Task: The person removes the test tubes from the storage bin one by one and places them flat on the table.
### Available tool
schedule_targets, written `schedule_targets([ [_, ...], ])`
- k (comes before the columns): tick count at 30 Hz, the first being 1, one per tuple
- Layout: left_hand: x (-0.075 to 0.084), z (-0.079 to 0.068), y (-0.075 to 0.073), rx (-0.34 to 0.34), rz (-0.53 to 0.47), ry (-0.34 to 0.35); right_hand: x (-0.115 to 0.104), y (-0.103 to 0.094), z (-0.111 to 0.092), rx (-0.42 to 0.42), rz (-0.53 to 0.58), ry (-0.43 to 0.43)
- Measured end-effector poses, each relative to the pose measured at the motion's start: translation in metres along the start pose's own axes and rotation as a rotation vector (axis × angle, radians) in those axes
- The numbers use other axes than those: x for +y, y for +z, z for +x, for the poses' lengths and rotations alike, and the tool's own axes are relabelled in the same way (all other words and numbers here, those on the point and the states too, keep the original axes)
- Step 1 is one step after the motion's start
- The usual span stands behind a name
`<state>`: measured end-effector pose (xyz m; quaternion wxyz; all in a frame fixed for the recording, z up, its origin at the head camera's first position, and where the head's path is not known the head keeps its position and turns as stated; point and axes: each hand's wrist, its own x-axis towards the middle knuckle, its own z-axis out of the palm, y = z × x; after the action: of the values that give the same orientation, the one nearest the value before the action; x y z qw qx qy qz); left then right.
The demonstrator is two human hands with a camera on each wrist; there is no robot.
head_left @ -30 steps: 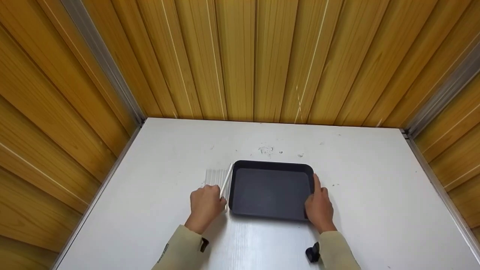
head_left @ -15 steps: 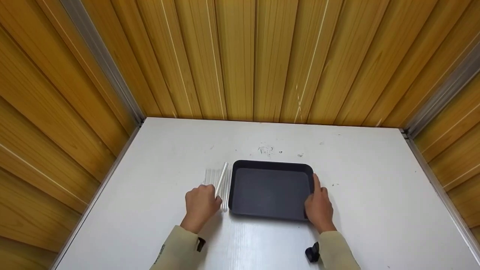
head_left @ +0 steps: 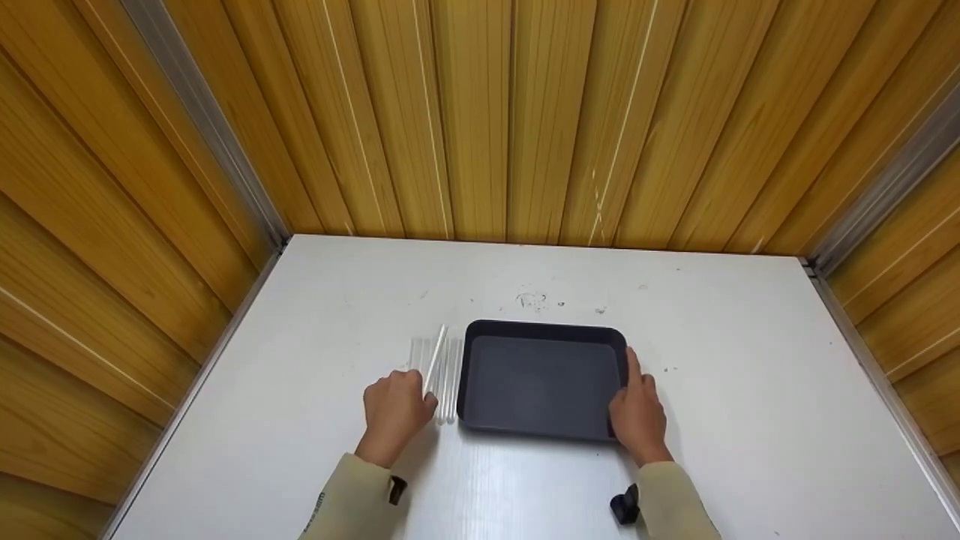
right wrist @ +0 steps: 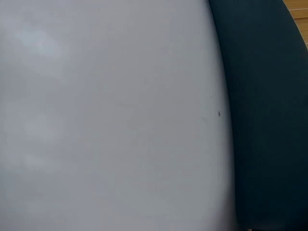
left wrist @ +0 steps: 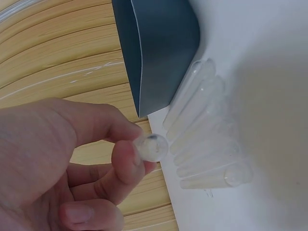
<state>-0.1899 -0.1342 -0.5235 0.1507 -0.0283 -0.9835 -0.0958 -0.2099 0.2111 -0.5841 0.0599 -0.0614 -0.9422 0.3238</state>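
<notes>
My left hand (head_left: 395, 412) pinches a clear test tube (head_left: 436, 356) between thumb and fingers, its far end tilted up to the right. In the left wrist view the rounded end of that test tube (left wrist: 153, 147) points at the camera. Below it, several more clear test tubes (head_left: 451, 386) lie side by side along the left side of a dark, shallow rectangular tray (head_left: 540, 386). My right hand (head_left: 640, 416) grips the tray's right side, thumb over the rim and fingers along the outside. Only the tray's outer wall (right wrist: 267, 115) shows in the right wrist view, with the right hand out of sight.
The white tabletop (head_left: 735, 360) carries small dark scuff marks (head_left: 532, 300) behind the tray. Wood-patterned panels (head_left: 472, 120) stand at the back and both sides, with metal posts (head_left: 217, 120) at the corners.
My left hand has shifted left, away from the tray, taking the pinched test tube across above the row of tubes. The right hand and the tray stay in place.
</notes>
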Motion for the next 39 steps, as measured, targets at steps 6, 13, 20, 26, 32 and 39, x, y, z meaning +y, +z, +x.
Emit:
schedule_targets([
  [6, -0.004, -0.001, 0.0, -0.021, -0.004, -0.02, 0.0, 0.0, 0.0, 0.008, -0.004, 0.0],
  [13, -0.008, -0.002, 0.0, -0.054, -0.023, -0.048, 0.001, 0.001, 0.0, 0.023, -0.007, -0.005],
  [20, -0.012, -0.002, 0.001, -0.076, -0.007, -0.077, 0.001, 0.001, 0.0, 0.015, -0.011, -0.01],
  [26, -0.015, -0.002, 0.001, -0.084, -0.006, -0.091, 0.002, 0.001, 0.001, 0.009, -0.012, -0.004],
  [32, -0.019, -0.002, -0.001, -0.131, -0.028, -0.122, 0.002, 0.002, 0.001, 0.014, -0.008, -0.001],
  [39, -0.024, -0.002, 0.001, -0.14, -0.032, -0.148, 0.002, 0.002, 0.001, 0.015, -0.014, 0.009],
])
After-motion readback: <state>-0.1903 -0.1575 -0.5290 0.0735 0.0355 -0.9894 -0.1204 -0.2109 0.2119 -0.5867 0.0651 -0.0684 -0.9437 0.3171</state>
